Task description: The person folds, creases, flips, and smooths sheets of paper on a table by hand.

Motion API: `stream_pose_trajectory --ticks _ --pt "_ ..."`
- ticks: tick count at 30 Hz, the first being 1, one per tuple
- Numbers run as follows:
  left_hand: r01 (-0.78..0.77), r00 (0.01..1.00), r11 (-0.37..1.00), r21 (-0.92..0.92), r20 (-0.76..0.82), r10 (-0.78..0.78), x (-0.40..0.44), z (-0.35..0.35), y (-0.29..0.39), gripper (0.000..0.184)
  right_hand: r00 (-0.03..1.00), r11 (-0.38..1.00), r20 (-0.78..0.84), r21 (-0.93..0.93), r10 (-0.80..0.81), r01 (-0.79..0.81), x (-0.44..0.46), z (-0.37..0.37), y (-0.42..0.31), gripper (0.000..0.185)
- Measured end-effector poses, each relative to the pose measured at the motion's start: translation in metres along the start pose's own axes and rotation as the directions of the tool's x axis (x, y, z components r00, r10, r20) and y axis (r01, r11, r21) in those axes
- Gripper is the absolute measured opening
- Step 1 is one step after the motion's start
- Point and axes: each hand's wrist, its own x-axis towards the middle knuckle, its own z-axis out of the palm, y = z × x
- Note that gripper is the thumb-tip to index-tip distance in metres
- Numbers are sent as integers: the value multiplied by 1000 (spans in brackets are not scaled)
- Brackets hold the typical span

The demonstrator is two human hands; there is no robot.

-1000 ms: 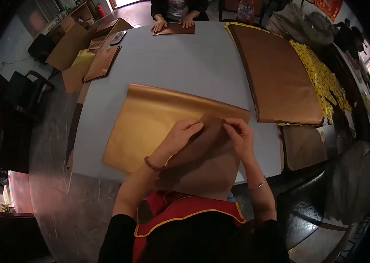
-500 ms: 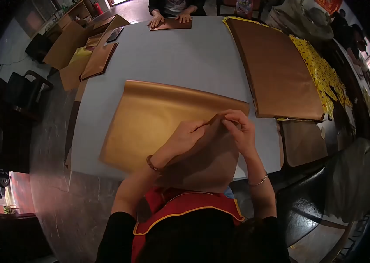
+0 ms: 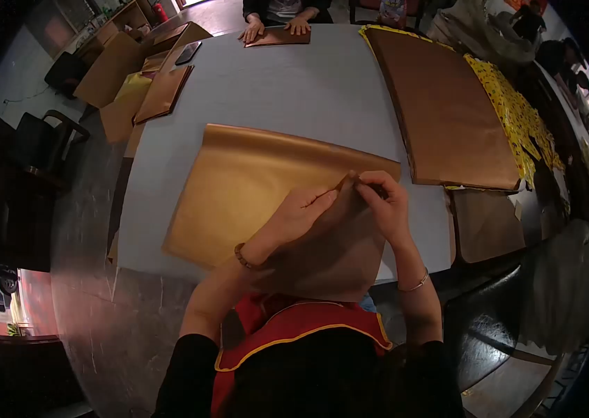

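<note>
A large sheet of gold paper (image 3: 239, 188) lies on the table in front of me, its far edge curled over. Its near right part is lifted toward me and shows a dull brown underside (image 3: 329, 258). My left hand (image 3: 303, 214) is closed on the raised edge, thumb on top. Just to the right, my right hand (image 3: 384, 198) pinches the corner of the same sheet between thumb and bent fingers. The two hands are a short way apart, with a small peak of paper standing between them.
A thick stack of brown-gold sheets (image 3: 448, 111) lies at the right on yellow wrapping (image 3: 510, 111). Folded gold paper (image 3: 164, 94) and a phone (image 3: 188, 53) are at the left edge, beside an open cardboard box (image 3: 110, 70). Across the table, a person's hands (image 3: 255, 29) press a folded sheet (image 3: 279, 37).
The whole view has shifted slightly. My right fingers have curled a little more at the paper's corner, while my left hand keeps its hold.
</note>
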Motion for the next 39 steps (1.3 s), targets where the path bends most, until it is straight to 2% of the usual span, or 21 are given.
stream_pose_trajectory --ticks 8,13,17,19,20,22,26,29,31,35,37,39 --pt "-22 997 1000 -12 -69 21 -3 7 13 30 997 997 -26 -1 76 -76 -2 2 -2 18" --pt "-133 983 991 12 -124 133 3 8 7 31 998 998 -41 41 50 -48 -1 3 -6 29" --pt "-150 984 988 25 -91 152 4 8 11 32 998 997 -10 57 54 -54 -2 5 -17 28" --pt "-183 978 983 -5 -107 181 5 11 11 32 999 991 23 -122 -45 47 1 6 -21 28" --pt "-185 977 983 -3 -107 184 4 11 12 32 999 991 22 -122 -47 50 2 6 -20 28" --pt "-198 969 977 78 -137 207 4 11 14 32 963 926 123 -268 -241 266 5 5 -19 29" --pt "-181 971 976 119 -134 196 4 7 11 32 948 891 143 -327 -283 316 3 9 -20 31" --pt "-199 971 975 97 -117 209 5 6 13 34 960 870 102 -406 -262 280 5 9 -25 32" --pt "-219 961 971 90 -151 231 5 6 8 37 974 928 17 -301 -225 219 8 4 -29 32" --pt "-297 934 948 113 -172 313 7 6 5 42 988 963 95 -232 -121 140 10 -5 -33 31" --pt "-207 963 975 84 -158 218 6 6 9 45 985 963 172 -265 -13 59 8 -3 -32 29" --pt "-184 968 978 100 -156 198 4 6 15 47 989 968 149 -252 19 20 7 -2 -29 28"
